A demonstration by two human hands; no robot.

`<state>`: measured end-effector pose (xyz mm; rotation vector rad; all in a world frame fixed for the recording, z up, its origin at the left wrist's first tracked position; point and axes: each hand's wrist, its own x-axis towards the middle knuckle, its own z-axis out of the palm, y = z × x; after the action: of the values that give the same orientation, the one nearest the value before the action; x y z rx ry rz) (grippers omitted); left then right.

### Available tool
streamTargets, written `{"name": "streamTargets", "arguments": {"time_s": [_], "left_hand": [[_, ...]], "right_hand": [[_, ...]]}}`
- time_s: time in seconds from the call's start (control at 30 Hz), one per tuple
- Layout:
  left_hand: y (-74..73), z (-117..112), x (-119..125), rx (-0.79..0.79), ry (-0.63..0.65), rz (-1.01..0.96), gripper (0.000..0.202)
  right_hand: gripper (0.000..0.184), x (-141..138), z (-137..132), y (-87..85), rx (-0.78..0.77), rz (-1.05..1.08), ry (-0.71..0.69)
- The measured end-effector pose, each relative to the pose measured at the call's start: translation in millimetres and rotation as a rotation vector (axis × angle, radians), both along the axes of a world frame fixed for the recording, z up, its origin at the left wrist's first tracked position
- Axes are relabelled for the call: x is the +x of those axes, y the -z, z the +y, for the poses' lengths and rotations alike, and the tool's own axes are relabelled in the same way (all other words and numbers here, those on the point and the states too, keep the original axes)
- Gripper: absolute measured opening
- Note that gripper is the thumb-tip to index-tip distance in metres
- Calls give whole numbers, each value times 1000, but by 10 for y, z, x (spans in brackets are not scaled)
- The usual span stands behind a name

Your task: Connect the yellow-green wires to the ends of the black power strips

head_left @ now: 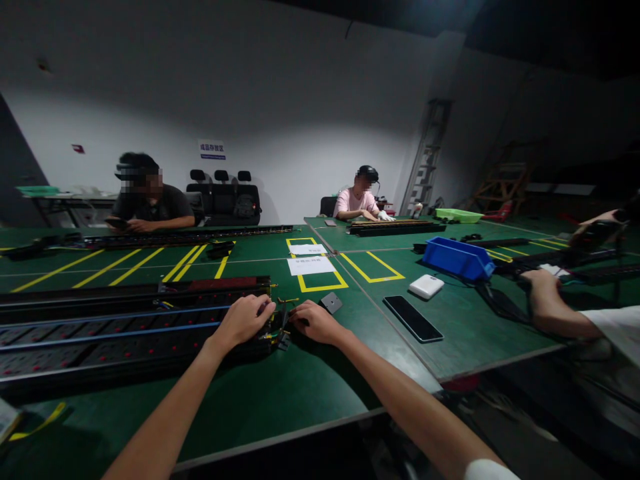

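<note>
Long black power strips point(150, 347) with rows of sockets and red dots lie side by side at the left. My left hand point(245, 317) rests at their right end, its fingers curled over the end of one strip. Colored wires and a small dark end piece point(283, 341) stick out there, between my hands. Just right of them, my right hand point(316, 322) is closed, fingertips bent in by the wires; what they pinch is hidden. A small grey square plate point(331, 303) with a hole lies behind my right hand.
To the right are a black phone point(413, 319), a white power bank point(427, 287) and a blue bin point(457, 258). Paper sheets point(311, 265) lie within yellow tape marks. Two people sit across the green table point(360, 353); another person's arm point(555, 307) reaches in at right.
</note>
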<state>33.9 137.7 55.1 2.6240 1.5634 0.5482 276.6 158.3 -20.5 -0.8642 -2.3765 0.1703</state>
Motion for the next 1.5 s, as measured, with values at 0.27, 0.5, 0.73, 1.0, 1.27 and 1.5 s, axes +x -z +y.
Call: {"name": "streamTargets", "arguments": {"time_s": [0.27,0.5,0.73,1.0,1.27,1.5], "left_hand": [[32,25,-28,-82,19,-134,42],[43,43,-35,-90,41,-188,43],[18,17,-26,-118,22,-202,44],[50,3,-40,-80,27,-206,43],[122,-31,-40,-58,-1,-205,40],[123,-48,-37,-62,9,-215,39]], "right_hand": [[25,-13,-14,13,23,18,-40],[22,-13,-10,-5,8,17,-44],[22,-32,-41,-24,8,30,-48],[31,-52,-86,-32,14,-27,-25],[32,-57,-111,60,-26,-5,-56],[43,-64,-75,168,-5,-3,-7]]}}
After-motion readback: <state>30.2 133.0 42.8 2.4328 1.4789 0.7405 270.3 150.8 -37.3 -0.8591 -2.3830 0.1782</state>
